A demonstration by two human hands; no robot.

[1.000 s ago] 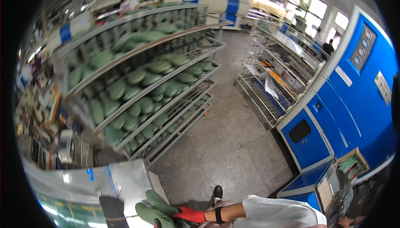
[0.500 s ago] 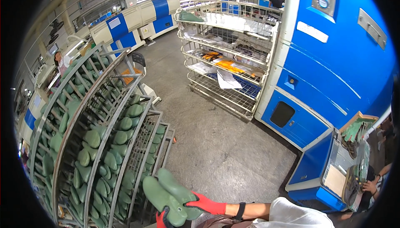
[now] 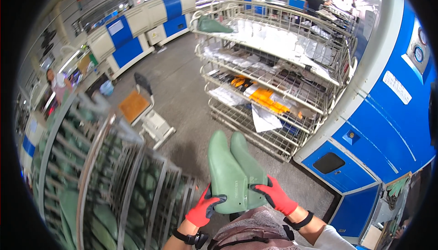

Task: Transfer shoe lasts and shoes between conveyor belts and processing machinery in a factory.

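Observation:
A pair of green plastic shoe lasts (image 3: 228,174) is held side by side in front of my body, toes pointing away from me. My left hand (image 3: 204,208), in a red glove with dark fingers, grips the heel end of the left last. On the opposite side, my right hand (image 3: 277,196), gloved alike, closes on the heel end of the right last (image 3: 248,161). The two lasts touch along their inner sides. To the left stands a metal rack (image 3: 123,200) filled with many more green lasts.
A white wire shelf cart (image 3: 273,83) carries papers, orange pieces and a green object (image 3: 213,25) on top. A chair with a wooden seat (image 3: 133,106) stands beyond the rack. At right is a large blue machine (image 3: 383,126). People work in the background.
The lasts have come from beside the rack to the middle, in front of my body, and now point straight ahead. Both hands hold them by the heel ends. My view has shifted toward the cart.

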